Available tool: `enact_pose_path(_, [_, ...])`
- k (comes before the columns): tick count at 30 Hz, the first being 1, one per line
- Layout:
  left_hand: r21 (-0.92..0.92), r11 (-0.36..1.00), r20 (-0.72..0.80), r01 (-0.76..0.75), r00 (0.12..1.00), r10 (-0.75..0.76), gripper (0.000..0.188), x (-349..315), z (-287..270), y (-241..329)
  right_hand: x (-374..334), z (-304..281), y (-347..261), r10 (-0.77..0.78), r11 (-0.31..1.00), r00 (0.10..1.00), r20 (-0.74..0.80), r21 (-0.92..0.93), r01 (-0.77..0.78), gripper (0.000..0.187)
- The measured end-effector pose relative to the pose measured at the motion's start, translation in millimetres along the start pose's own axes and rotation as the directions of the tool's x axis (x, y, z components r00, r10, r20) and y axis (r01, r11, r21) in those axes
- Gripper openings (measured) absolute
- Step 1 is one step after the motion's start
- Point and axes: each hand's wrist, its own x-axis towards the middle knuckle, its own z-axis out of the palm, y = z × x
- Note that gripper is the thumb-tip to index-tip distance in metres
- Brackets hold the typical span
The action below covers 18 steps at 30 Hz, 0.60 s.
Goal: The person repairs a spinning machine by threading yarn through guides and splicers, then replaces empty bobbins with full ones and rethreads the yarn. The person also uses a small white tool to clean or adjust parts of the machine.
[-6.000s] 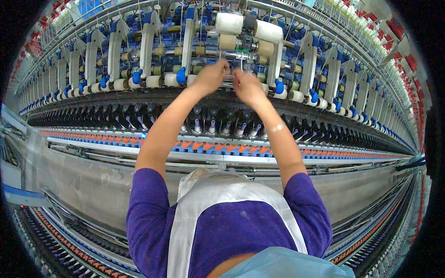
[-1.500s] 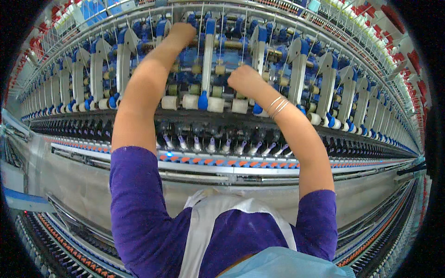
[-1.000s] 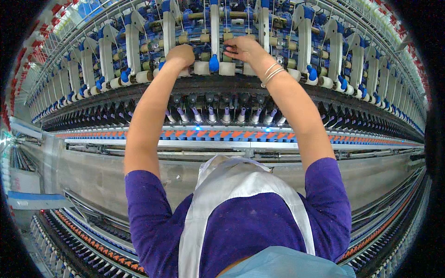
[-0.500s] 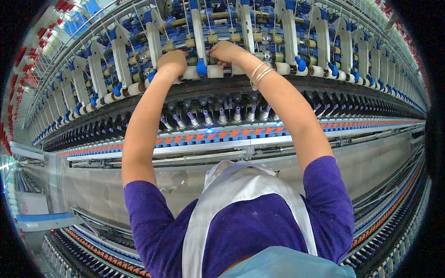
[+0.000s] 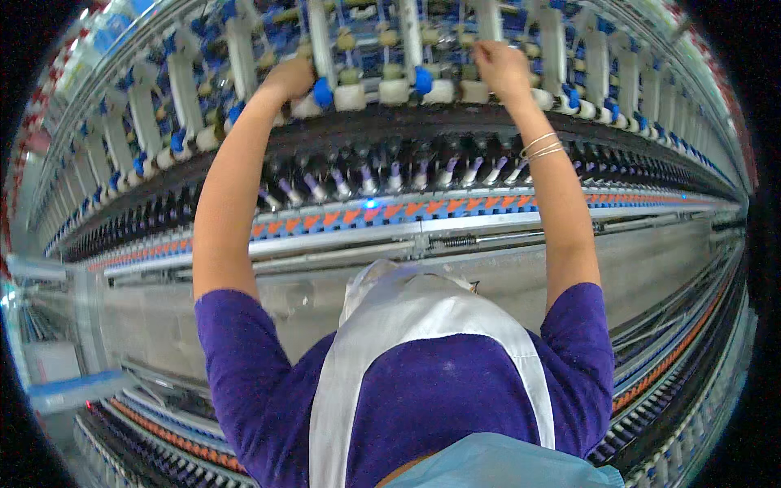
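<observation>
Both my arms reach up to a long spinning frame with rows of rollers. My left hand [image 5: 290, 79] is at the roller row, just left of a grey upright arm [image 5: 320, 41] with a blue knob [image 5: 323, 93]. Its fingertips are hidden among the rollers. Farther right, my right hand [image 5: 502, 69] is raised in front of the rollers, fingers bent together; whatever they hold is too small and blurred to make out. White rollers [image 5: 350, 98] and another blue knob [image 5: 423, 80] lie between the hands. Thin bangles [image 5: 541, 148] circle my right wrist.
Below the rollers runs a row of spindles with purple-tipped tubes [image 5: 395, 175]. An orange and blue strip [image 5: 350, 218] and a metal rail [image 5: 342, 246] follow under it. Behind me at the lower right stands another similar machine [image 5: 651, 382].
My hands have moved apart: the right one went right and away from the rollers' middle, the left slightly left and up. The view has shifted along the machine.
</observation>
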Motion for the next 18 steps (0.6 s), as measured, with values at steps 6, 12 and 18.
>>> enact_pose_path(6, [-0.586,0.763,-0.749,-0.271,0.539,-0.384,0.022,-109.1,68.1,40.6,-11.1,-5.3,-5.1,0.037,0.96,0.996,-0.078,0.28,-0.013,0.027])
enact_pose_path(12, [-0.871,0.467,-0.152,0.151,0.821,-0.55,0.046,-127.0,207.8,87.8,-9.7,-18.1,-28.7,0.024,0.991,0.99,-0.14,0.132,-0.005,0.031])
enact_pose_path(18, [-0.781,0.583,-0.291,0.224,0.695,-0.657,0.028,-101.0,267.4,112.9,-11.2,-17.3,-26.2,-0.116,0.986,0.969,-0.217,0.092,0.138,0.028])
